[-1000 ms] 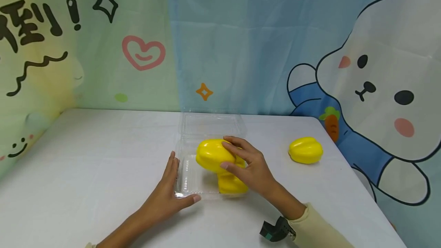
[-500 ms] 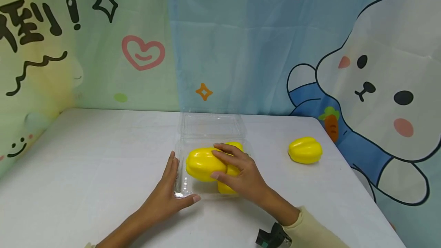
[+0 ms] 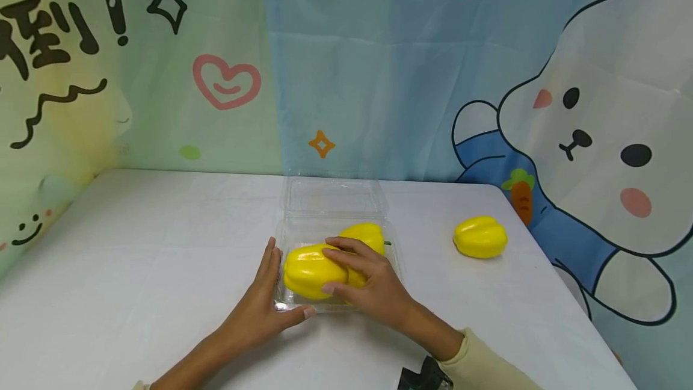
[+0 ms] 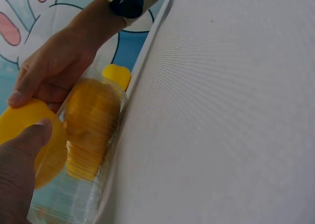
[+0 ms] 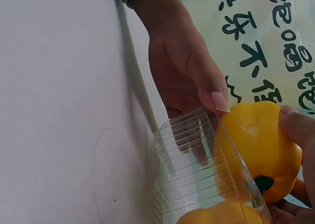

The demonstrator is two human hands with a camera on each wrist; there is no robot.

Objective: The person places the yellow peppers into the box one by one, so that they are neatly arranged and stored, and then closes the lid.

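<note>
My right hand [image 3: 376, 284] grips a yellow bell pepper [image 3: 311, 271] over the near left part of a clear plastic clamshell box [image 3: 295, 230]. In the right wrist view this bell pepper [image 5: 258, 135] shows a green stem, and its lower part appears behind the clear wall. My left hand [image 3: 265, 306] lies along the box's left side, fingers straight and thumb spread across the near corner. Another yellow bell pepper [image 3: 364, 233] sits at the right inside the box; more yellow beside it is mostly hidden behind my right hand.
A further yellow bell pepper [image 3: 480, 237] lies on the white table [image 3: 162, 245] to the right, near the table edge. The box's lid [image 3: 332, 195] is folded back toward the printed cloth backdrop [image 3: 368, 77]. A black device [image 3: 425, 375] is at the right wrist.
My right hand has moved left and toward me with the bell pepper, lowering it to the box's left side. More of the bell pepper behind now shows. My left hand has stayed put.
</note>
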